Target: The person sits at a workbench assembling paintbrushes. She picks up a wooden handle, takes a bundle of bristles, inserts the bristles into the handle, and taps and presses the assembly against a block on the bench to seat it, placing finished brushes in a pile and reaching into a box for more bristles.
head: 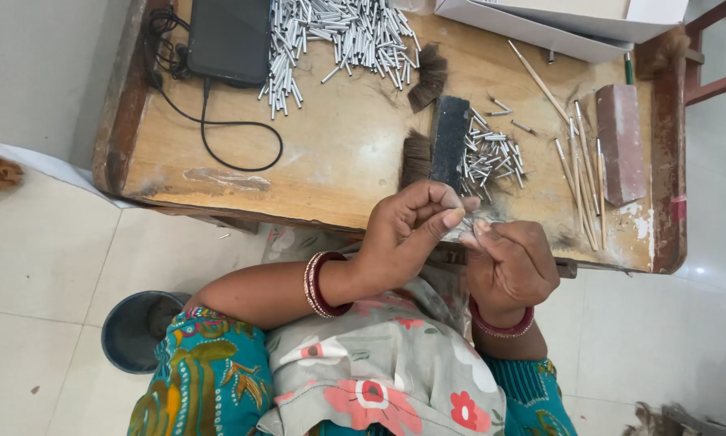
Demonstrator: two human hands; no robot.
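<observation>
A small metal tube (469, 220) sits pinched between the two hands, just off the near edge of the wooden table (330, 153). The left hand (407, 234) is curled almost to a fist, thumb pressed against forefinger at the tube's end. The right hand (510, 266) is likewise closed to a pinch, fingertips meeting those of the left; what else it holds, if anything, is too small to tell. Both hands work close to the body, above the lap, which judging by the posture gives fine control.

Directly ahead lies a dark flat block (450, 141), with tufts of brown hair (417, 157) beside it and a small heap of short tubes (492, 157) on its other side, all within easy reach. Thin wooden sticks (581, 173) lie to the right, next to a reddish brick-shaped block (621, 141). A larger pile of tubes (338, 36) occupies the far side, near a dark tablet (230, 36) with a black cable (217, 125). A white box (573, 20) rests at the far corner. A dark bucket (141, 331) stands on the tiled floor.
</observation>
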